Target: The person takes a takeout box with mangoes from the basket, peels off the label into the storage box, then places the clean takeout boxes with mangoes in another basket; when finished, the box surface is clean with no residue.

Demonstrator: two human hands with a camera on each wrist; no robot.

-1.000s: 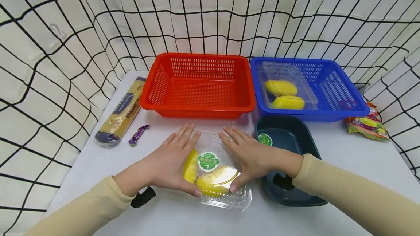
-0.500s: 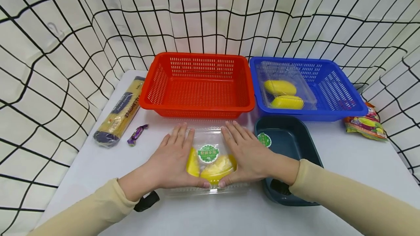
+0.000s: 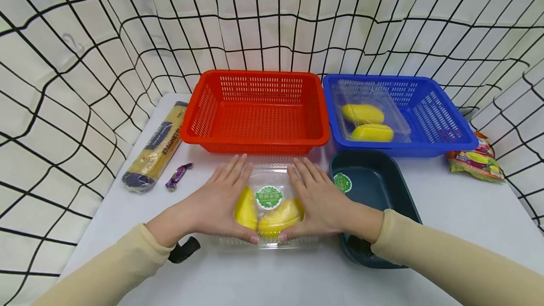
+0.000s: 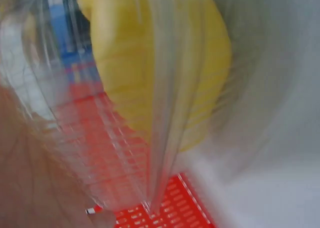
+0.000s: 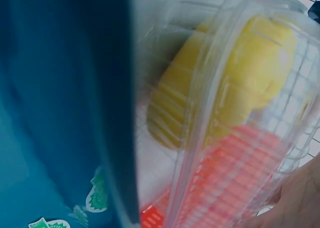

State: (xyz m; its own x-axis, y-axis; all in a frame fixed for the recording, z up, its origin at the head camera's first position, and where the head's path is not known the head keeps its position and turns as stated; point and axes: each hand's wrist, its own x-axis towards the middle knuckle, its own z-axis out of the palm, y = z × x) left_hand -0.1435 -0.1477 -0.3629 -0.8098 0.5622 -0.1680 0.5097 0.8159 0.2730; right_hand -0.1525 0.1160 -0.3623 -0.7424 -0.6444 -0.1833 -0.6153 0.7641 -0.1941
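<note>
A clear plastic clamshell box (image 3: 272, 178) with a round green-and-white sticker (image 3: 268, 197) on its lid lies on the white table at front centre. Inside are smooth yellow fruit-like pieces (image 3: 280, 218). My left hand (image 3: 216, 207) presses on the box's left side, fingers straight toward the far edge and thumb along the front. On the right side my right hand (image 3: 320, 202) does the same, mirrored. Between the two hands the sticker shows. Through the clear wall, the left wrist view gives a blurred yellow piece (image 4: 150, 63); another yellow piece (image 5: 175, 98) appears in the right wrist view.
Behind stand a red basket (image 3: 259, 148) and a blue basket (image 3: 425, 148), the latter with another clear box (image 3: 378, 91) of yellow pieces. A dark teal tub (image 3: 382, 174) is under my right wrist. Spaghetti (image 3: 155, 148), a purple-wrapped candy (image 3: 178, 176) and a colourful packet (image 3: 478, 159) lie around.
The clamshell box has straightened from a skewed position, its front edge now level and farther from me. Both hands have shifted with it, and the right thumb has moved inward along the front.
</note>
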